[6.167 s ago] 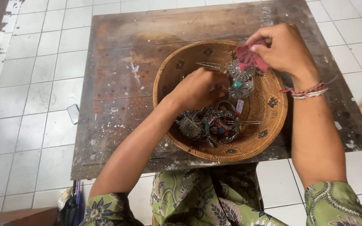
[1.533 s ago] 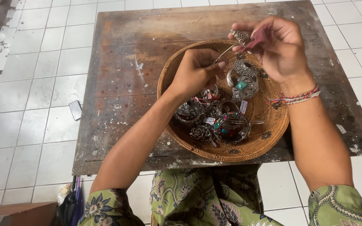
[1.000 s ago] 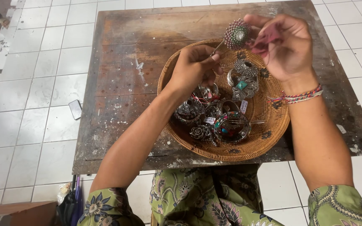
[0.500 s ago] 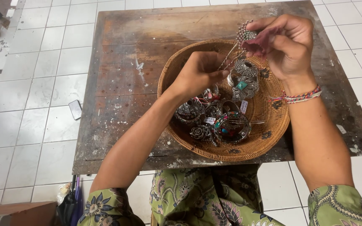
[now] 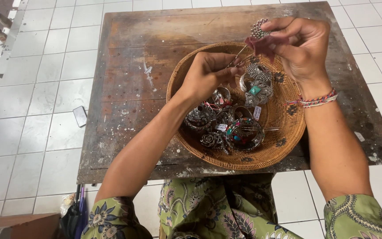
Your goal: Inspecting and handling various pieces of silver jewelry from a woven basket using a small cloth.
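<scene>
- Phone point(image 5: 79, 116) lies flat on the tiled floor, just off the table's left edge, out of the way.
- Wooden table point(image 5: 129, 66), worn and paint-flecked, carries a woven basket point(image 5: 284, 128) at its near-right part.
- Jewellery pile point(image 5: 228, 124) sits in the basket's near half: silver rings, bangles, one piece with a teal stone nearer the far rim.
- Left hand point(image 5: 206, 75) hovers above the basket's middle, fingertips pinched on the thin stem of a hairpin point(image 5: 258, 29), probably to steady it.
- Hairpin's beaded silver head sticks up over the basket's far rim.
- Right hand point(image 5: 301, 46) pinches a small red cloth point(image 5: 261, 44) against the hairpin head, seemingly for rubbing.
- Braided bracelet point(image 5: 317, 99) on the right wrist.
</scene>
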